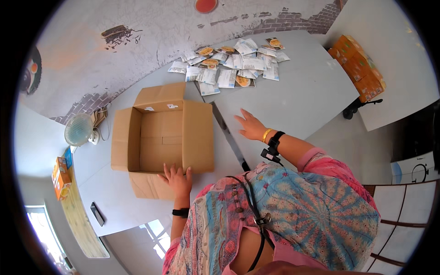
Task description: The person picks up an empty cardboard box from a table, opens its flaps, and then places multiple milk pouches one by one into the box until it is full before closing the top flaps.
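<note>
left fingers at open carton; packets beyond

Pale wall, painted brick patches; smooth grey counter; bright window lower left; glossy pale floor right.

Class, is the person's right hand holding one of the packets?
No, the right hand is spread with nothing in it, and the packets lie apart from it on the table.
</note>
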Demonstrator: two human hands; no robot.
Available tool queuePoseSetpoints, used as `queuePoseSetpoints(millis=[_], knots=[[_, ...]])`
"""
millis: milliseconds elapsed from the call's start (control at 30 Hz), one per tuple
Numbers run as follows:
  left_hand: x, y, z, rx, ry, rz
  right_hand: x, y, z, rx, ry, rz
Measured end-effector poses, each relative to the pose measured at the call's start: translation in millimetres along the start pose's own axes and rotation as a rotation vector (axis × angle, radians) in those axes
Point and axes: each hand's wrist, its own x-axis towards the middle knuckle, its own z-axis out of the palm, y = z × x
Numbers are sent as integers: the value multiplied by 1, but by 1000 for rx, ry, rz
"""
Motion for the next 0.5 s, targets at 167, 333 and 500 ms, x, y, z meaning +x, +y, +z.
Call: queuePoseSetpoints(millis=[167, 333, 500], knots=[[2, 11, 13, 86, 32, -73, -1, 43, -12, 100, -30, 89], [1, 29, 24, 153, -42, -186, 19, 103, -26, 149, 45, 80], [1, 56, 32, 139, -81, -307, 44, 159, -42, 169, 93, 84]])
